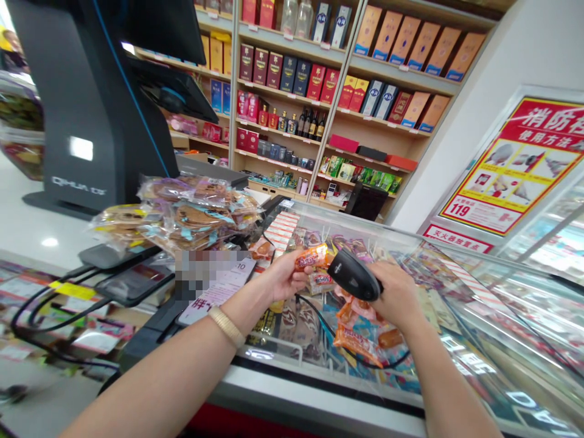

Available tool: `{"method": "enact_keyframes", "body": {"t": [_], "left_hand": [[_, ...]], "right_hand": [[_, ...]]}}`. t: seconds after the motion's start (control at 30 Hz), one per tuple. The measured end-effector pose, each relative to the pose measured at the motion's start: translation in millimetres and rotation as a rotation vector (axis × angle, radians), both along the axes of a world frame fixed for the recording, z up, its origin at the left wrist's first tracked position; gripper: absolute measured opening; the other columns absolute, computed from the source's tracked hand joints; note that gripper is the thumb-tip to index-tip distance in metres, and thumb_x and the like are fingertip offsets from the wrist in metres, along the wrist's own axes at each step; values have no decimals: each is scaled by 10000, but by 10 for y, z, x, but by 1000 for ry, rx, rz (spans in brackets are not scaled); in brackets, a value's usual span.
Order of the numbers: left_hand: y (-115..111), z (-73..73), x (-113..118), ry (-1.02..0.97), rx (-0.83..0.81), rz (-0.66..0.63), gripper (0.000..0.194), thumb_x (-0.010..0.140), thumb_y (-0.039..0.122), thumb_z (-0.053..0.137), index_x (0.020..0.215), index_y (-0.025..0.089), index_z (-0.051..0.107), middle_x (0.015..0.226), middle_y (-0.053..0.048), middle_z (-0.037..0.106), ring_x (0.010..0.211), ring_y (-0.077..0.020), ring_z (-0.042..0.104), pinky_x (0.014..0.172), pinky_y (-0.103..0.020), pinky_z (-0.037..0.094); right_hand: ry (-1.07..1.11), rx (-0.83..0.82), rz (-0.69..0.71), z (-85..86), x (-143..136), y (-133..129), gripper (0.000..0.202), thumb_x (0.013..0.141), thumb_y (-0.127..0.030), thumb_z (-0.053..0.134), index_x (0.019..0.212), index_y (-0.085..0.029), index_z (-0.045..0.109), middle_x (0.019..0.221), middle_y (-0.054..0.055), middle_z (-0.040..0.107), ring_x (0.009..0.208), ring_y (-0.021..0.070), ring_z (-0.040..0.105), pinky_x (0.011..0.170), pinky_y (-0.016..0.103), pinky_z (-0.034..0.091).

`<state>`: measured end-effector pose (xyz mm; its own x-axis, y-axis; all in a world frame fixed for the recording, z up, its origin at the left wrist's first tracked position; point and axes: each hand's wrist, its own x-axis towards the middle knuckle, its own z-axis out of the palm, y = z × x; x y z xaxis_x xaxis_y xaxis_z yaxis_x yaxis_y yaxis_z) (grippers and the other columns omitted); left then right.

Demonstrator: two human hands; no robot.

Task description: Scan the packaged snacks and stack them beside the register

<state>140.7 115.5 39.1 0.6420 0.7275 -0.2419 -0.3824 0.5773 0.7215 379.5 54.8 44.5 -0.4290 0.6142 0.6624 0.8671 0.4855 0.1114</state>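
My left hand point(288, 275) pinches a small orange snack packet point(312, 257) above the glass counter. Close to its right, my right hand point(396, 292) is wrapped round a black barcode scanner point(354, 275), whose head points at the packet with a small gap between them. Below the scanner, several orange-wrapped snacks point(358, 340) lie on the glass, with a black cable point(387, 366) curving around them. Left of my left hand, a phone point(221, 289) with a lit screen lies at the counter's edge. A pile of clear-bagged brown items point(191, 213) sits behind the phone.
A black register terminal point(98, 115) stands at the left on the white counter. Black devices with cables point(137, 277) lie below the pile. The glass display counter point(283, 365) extends right, and shelves of boxed bottles point(292, 91) line the back wall.
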Motion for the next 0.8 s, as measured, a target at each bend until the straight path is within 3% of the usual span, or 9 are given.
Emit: {"method": "enact_keyframes", "body": {"t": [0.1,0.17,0.23,0.33,0.4,0.5,0.6,0.73,0.8], "left_hand": [[-25,-25,36,20,67,52,214,918,262,431,789,129,536,521,69,406,333,-6,256,333,-104,138],[-16,-54,60,61,215,241,179,865,316,553,795,158,505,547,74,415,377,-22,316,368,-114,202],[29,-74,46,165,422,522,178,819,310,617,849,185,494,603,65,466,453,-51,416,437,-139,311],[138,-60,-76,536,688,893,162,816,183,562,972,195,517,827,-9,593,730,-130,587,681,-241,469],[192,-33,-192,860,770,1024,271,794,96,508,1050,180,535,1027,-85,602,968,-195,602,866,-323,461],[203,-11,-304,1243,743,1017,494,768,103,510,1258,164,487,1208,-180,522,1129,-296,564,962,-423,414],[162,-23,-299,1451,740,981,640,749,173,562,1371,186,415,1313,-218,445,1213,-371,501,998,-499,371],[106,-36,-220,1507,864,1065,613,745,194,578,1344,146,455,1439,-227,326,1339,-389,352,1066,-521,304],[73,-54,-163,1408,1028,1062,594,765,175,551,1347,121,451,1414,-222,366,1331,-356,365,1079,-499,310]], "right_hand": [[27,-3,13,-12,13,6,181,731,-189,538,855,-197,670,719,38,656,679,191,593,655,291,422],[65,8,18,-30,33,15,172,742,-196,531,845,-201,669,705,36,648,668,186,590,640,285,423],[104,15,13,-53,60,28,156,757,-218,539,842,-207,669,706,36,649,669,186,596,633,281,430],[148,14,11,-85,103,51,142,782,-271,556,846,-208,667,718,39,657,667,190,607,639,287,445],[167,9,12,-100,129,65,143,785,-288,559,842,-207,662,726,42,663,668,193,613,648,295,453],[183,5,7,-112,154,79,145,773,-304,564,833,-208,654,738,43,669,678,198,617,657,302,461],[191,6,16,-118,165,85,145,765,-295,564,839,-202,646,745,45,667,687,200,617,654,301,461],[195,27,14,-123,176,86,129,764,-256,548,830,-198,642,725,39,653,678,197,614,636,293,450],[196,40,-3,-127,184,88,120,763,-258,546,805,-198,641,699,35,641,656,193,605,616,287,437]]}}
